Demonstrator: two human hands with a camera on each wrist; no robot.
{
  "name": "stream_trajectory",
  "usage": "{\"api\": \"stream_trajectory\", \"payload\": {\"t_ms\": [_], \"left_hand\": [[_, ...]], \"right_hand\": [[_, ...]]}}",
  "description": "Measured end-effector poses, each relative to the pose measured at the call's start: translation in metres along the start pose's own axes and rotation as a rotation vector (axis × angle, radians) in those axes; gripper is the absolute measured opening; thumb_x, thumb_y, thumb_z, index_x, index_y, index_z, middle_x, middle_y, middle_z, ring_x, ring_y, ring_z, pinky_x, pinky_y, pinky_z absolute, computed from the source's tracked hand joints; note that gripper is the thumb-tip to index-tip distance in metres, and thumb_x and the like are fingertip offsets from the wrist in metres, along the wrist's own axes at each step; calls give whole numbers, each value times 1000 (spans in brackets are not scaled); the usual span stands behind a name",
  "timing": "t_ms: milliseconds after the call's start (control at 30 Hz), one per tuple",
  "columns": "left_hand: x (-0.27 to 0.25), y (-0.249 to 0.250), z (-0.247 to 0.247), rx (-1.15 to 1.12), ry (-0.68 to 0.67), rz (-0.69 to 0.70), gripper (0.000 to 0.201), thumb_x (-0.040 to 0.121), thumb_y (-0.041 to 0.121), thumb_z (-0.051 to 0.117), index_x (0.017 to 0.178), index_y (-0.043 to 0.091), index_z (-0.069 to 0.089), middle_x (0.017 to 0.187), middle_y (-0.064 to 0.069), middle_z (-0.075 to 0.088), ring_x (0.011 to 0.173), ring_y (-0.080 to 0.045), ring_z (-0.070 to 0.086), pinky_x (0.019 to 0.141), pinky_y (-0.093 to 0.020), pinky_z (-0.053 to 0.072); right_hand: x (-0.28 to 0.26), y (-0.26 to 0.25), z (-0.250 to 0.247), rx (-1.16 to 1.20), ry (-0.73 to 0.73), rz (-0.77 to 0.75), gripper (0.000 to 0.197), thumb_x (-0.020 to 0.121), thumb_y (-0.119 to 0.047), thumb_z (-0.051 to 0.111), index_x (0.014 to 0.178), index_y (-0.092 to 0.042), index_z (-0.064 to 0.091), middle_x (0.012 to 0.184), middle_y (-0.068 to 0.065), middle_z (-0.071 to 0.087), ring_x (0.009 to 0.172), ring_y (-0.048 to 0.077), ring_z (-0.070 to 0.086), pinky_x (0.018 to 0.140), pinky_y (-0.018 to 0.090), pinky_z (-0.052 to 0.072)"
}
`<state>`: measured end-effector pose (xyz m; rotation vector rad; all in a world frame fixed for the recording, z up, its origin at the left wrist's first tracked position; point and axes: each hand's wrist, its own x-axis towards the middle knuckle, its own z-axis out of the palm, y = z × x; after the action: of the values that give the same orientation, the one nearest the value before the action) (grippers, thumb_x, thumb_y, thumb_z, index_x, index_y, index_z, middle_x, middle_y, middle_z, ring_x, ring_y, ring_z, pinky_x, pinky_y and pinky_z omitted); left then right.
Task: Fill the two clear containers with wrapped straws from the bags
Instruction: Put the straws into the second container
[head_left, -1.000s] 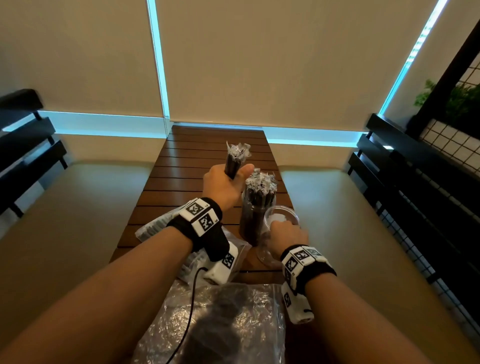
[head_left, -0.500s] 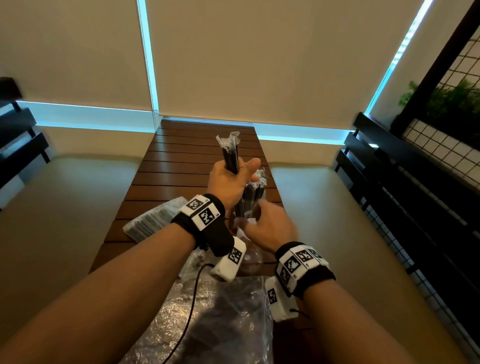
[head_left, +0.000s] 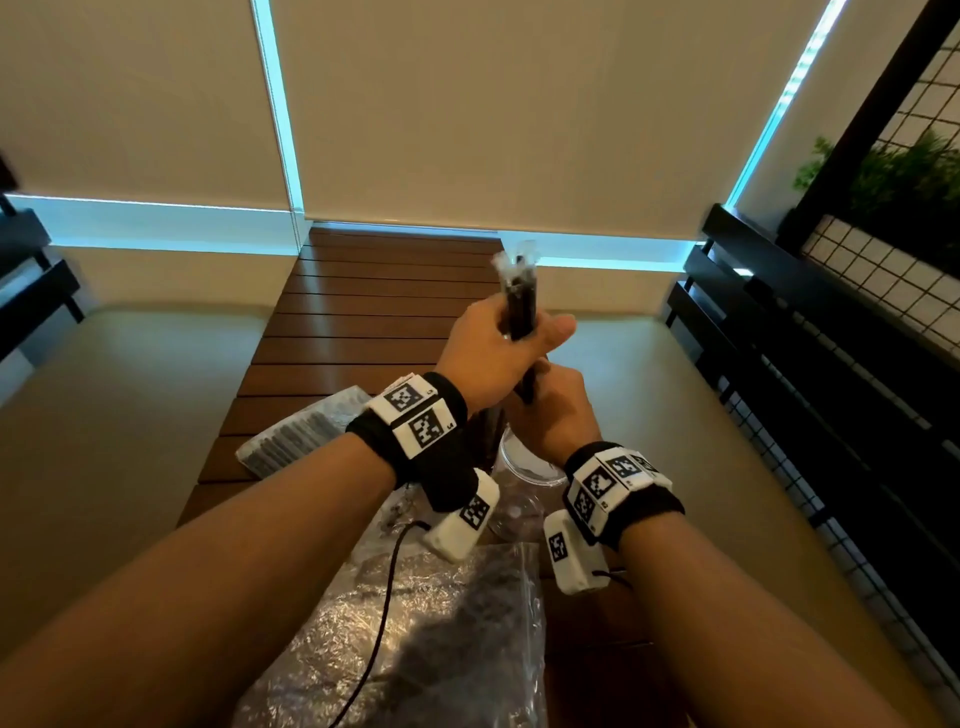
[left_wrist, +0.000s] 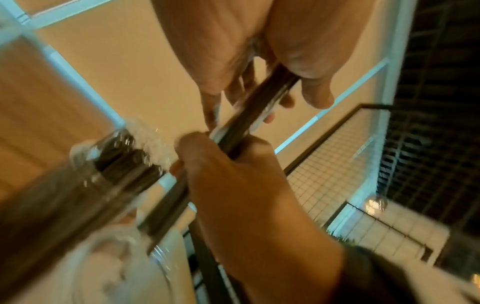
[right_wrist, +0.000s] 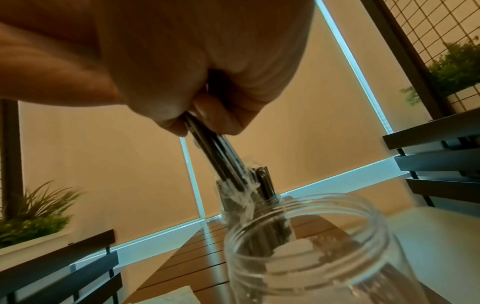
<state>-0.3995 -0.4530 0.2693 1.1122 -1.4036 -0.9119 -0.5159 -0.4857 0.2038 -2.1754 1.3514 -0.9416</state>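
A bundle of black wrapped straws (head_left: 519, 304) stands upright above the table. My left hand (head_left: 493, 353) grips its middle. Just below, my right hand (head_left: 553, 410) grips its lower end. Under both hands stands the empty clear container (head_left: 524, 467), its rim partly hidden. In the right wrist view the bundle (right_wrist: 221, 156) points down above this empty jar (right_wrist: 298, 236), with the straw-filled container (right_wrist: 254, 207) behind it. The left wrist view shows the filled container (left_wrist: 116, 164) left of both hands on the bundle (left_wrist: 254, 111).
A flat bag of straws (head_left: 296, 436) lies on the slatted wooden table (head_left: 363, 312) to the left. A crumpled clear bag (head_left: 415, 639) lies nearest me. Beige benches flank the table, and a black rail with a wire grid (head_left: 857, 322) runs on the right.
My left hand has carried the bundle to the right, over the empty container. My right hand has left the container's rim and risen to grip the bundle's lower end.
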Motion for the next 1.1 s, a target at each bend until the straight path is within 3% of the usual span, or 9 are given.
{"api": "stream_trajectory", "payload": {"t_ms": [100, 200, 367, 500, 633, 733, 833, 967, 1100], "left_hand": [[6, 3, -6, 338, 84, 189, 64, 80, 38, 76, 133, 25, 42, 115, 2, 64, 100, -13, 64, 89, -29, 52], [7, -1, -6, 541, -4, 274, 81, 84, 24, 73, 148, 31, 25, 124, 3, 63, 107, -14, 61, 95, -30, 48], [1, -21, 5, 867, -171, 292, 38, 96, 15, 58, 133, 15, 53, 128, -2, 56, 115, -19, 54, 100, -30, 44], [1, -49, 5, 1012, -304, 272, 21, 96, 12, 55, 117, 13, 58, 115, -2, 56, 104, -21, 57, 86, -27, 43], [-2, -81, -2, 1032, -374, 179, 19, 99, 17, 49, 115, 12, 59, 110, -4, 55, 96, -24, 57, 82, -31, 46], [-5, -99, -2, 1038, -393, 183, 26, 97, 15, 51, 123, 14, 53, 115, -4, 52, 98, -26, 59, 80, -31, 47], [-7, -108, -1, 1066, -475, 127, 61, 95, 11, 51, 150, 13, 26, 146, -8, 40, 129, -27, 46, 104, -39, 41], [-9, -100, -11, 1016, -498, 6, 71, 101, 31, 38, 154, 24, -9, 160, -7, 19, 148, -22, 18, 117, -51, 21], [-9, -86, -34, 801, -247, 76, 66, 96, 50, 36, 152, 31, 8, 148, -4, 34, 122, -23, 48, 101, -46, 44]], "right_hand": [[-8, 15, 3, 2, 7, 47, 12, 93, -13, 58, 88, -22, 52, 70, -13, 55, 61, 4, 54, 57, 16, 41], [-21, 36, 16, 30, -38, 135, 7, 91, -18, 62, 89, -23, 57, 72, -9, 60, 64, 7, 58, 63, 22, 47], [-26, 35, 30, 55, -177, 253, 21, 88, -29, 65, 74, -29, 49, 69, -7, 61, 62, 6, 56, 56, 18, 39], [-23, 27, 31, 49, -163, 210, 21, 85, -21, 70, 100, -13, 59, 86, 0, 67, 77, 13, 65, 56, 13, 42], [-25, 31, 36, 17, -170, 208, 24, 80, -19, 74, 100, -15, 61, 91, -5, 66, 80, 8, 62, 58, 9, 41], [-23, 30, 36, -30, -174, 221, 21, 80, -18, 70, 99, -12, 65, 93, 3, 70, 82, 16, 65, 65, 21, 50], [-21, 30, 36, -71, -187, 268, 20, 78, -15, 66, 97, -9, 65, 90, 7, 71, 79, 21, 66, 66, 29, 54], [-24, 32, 39, -49, -133, 264, 14, 80, -19, 61, 93, -15, 59, 86, 2, 68, 75, 20, 63, 65, 32, 53], [-21, 26, 41, -23, -60, 229, 36, 76, -34, 76, 100, -23, 52, 97, -4, 62, 85, 15, 61, 70, 30, 51]]}}
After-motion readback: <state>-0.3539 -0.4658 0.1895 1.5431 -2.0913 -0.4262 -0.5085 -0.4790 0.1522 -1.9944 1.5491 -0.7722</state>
